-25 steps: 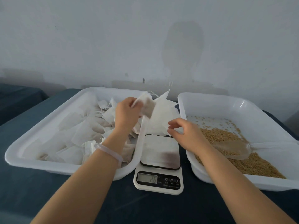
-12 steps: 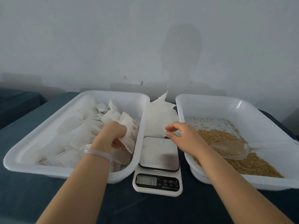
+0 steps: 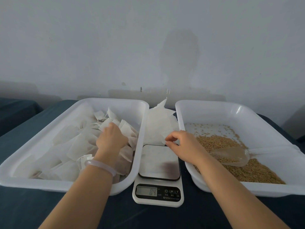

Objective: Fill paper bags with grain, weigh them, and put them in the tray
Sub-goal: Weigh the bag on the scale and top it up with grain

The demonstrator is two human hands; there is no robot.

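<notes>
White filled bags point(image 3: 79, 146) in tray point(image 3: 49, 184) at counter's left edge; left grip point(image 3: 112, 139) rests on them, fingers hidden, closure cannot be told; right grip point(image 3: 183, 144) pinches empty bag point(image 3: 158, 126) behind scale point(image 3: 158, 162).

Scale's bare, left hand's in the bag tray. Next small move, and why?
Probably lift one bag off the empty-bag stack with the right hand: its fingertips sit at the stack's near edge, the scale is bare, and the left hand rests on the filled bags.

Head-worn, downward, close over scale point(image 3: 159, 161)
</notes>
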